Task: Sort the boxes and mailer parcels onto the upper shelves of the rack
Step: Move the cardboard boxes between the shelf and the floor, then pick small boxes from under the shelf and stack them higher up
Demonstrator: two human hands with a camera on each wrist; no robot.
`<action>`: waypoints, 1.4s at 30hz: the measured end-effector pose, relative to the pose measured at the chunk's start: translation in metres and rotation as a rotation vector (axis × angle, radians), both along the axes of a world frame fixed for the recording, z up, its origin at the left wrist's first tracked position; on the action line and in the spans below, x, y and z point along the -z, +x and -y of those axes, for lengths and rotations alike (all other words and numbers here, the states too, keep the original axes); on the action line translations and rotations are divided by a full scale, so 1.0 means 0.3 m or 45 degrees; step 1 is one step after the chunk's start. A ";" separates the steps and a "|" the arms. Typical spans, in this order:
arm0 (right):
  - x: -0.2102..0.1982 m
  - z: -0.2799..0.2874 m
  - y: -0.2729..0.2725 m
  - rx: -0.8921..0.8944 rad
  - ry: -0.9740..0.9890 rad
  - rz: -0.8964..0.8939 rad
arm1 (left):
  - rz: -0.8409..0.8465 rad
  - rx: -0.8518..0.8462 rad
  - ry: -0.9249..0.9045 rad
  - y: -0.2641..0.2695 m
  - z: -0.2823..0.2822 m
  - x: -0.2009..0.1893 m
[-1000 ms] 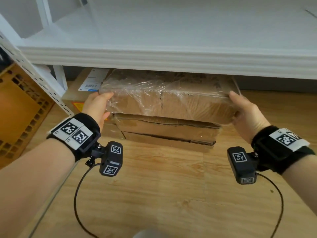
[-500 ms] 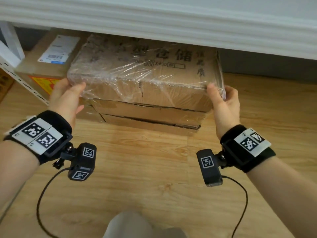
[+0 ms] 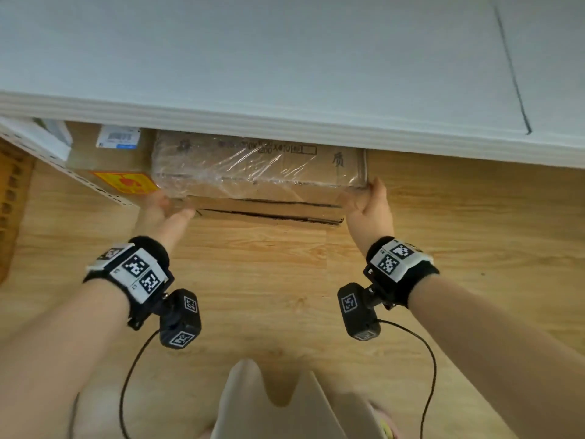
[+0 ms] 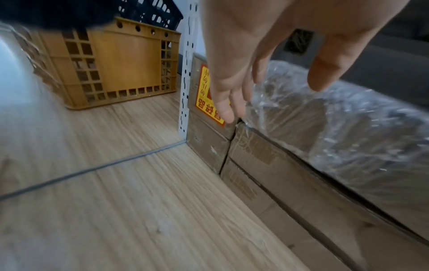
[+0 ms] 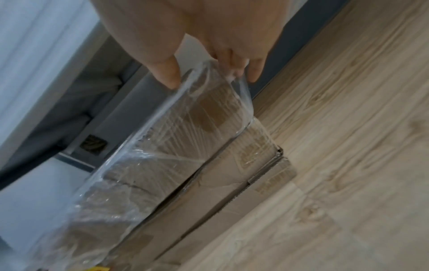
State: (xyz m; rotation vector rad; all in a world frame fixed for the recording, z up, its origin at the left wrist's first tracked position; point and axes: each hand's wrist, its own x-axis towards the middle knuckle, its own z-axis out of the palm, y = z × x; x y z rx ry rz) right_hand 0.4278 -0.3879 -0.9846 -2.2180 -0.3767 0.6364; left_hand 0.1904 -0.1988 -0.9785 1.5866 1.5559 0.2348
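A film-wrapped cardboard box (image 3: 253,167) lies flat atop flattened cartons (image 3: 269,213), under the white shelf (image 3: 285,90).

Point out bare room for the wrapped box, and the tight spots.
Free: the white shelf above, and the wood floor in front of the stack. Crowded: left of the wrapped box, where the labelled box and rack post hem the left hand.

On the top of the plastic-wrapped brown cardboard box (image 3: 258,166) I read, partly, "200 X 400" and the character "质" near its right end; the rest blurs under film. The white shipping label (image 3: 118,136) on the neighbouring plain cardboard box (image 3: 85,153) is illegible. Its yellow-and-orange warning sticker (image 4: 205,95) carries dark characters I cannot make out.
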 end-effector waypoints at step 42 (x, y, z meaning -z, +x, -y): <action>-3.395 0.493 0.015 -0.544 -0.115 1.688 | 0.589 1.289 1.240 0.351 0.255 -3.379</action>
